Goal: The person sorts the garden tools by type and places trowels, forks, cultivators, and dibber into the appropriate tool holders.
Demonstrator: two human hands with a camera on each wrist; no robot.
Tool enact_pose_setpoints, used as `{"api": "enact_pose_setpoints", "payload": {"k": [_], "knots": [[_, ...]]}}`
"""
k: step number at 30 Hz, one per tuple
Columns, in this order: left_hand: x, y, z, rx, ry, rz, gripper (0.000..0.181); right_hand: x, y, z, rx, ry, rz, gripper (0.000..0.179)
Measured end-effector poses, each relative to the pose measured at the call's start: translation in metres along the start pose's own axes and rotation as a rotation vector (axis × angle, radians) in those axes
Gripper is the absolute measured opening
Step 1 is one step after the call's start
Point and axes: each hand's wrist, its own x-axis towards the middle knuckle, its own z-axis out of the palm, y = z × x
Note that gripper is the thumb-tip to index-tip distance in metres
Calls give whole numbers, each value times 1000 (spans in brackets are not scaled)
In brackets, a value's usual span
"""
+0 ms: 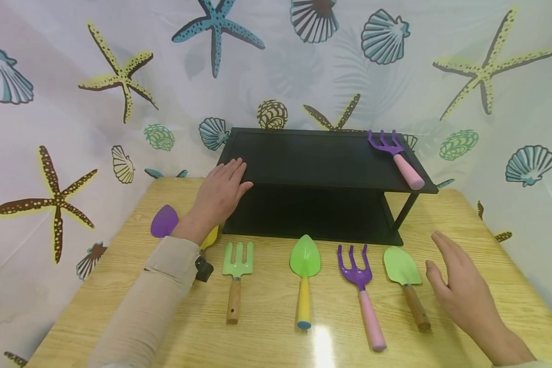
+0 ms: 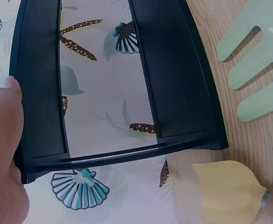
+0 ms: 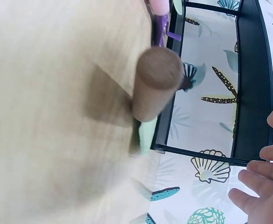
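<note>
My left hand [image 1: 221,191] rests with straight fingers on the left front of a black two-tier rack's top shelf [image 1: 303,158]. In the left wrist view, part of the hand lies along the edge of the rack [image 2: 38,93]. My right hand [image 1: 464,286] hovers with extended fingers right of a green trowel [image 1: 402,266] and holds nothing. The trowel's wooden handle [image 3: 157,79] looms in the right wrist view. On the rack's top right lies a purple hand fork with a pink handle [image 1: 408,173].
In front of the rack lie a green hand fork [image 1: 239,268], a green trowel with a yellow handle [image 1: 305,260] and another purple fork [image 1: 359,276]. A purple blade [image 1: 164,221] and a yellow tool [image 2: 229,191], partly hidden by my arm, lie left. Patterned cloth hangs behind.
</note>
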Motion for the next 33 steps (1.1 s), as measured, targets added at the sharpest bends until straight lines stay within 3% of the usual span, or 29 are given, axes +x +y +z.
{"api": "enact_pose_setpoints", "payload": {"k": [16, 22, 33], "knots": [[0, 0, 1, -21, 15, 1, 63, -42, -2, 26, 23, -83, 57, 58], [0, 0, 1, -20, 18, -2, 63, -47, 0, 34, 16, -134, 91, 58], [0, 0, 3, -23, 33, -1, 63, -52, 2, 45, -47, -261, 82, 68]]}}
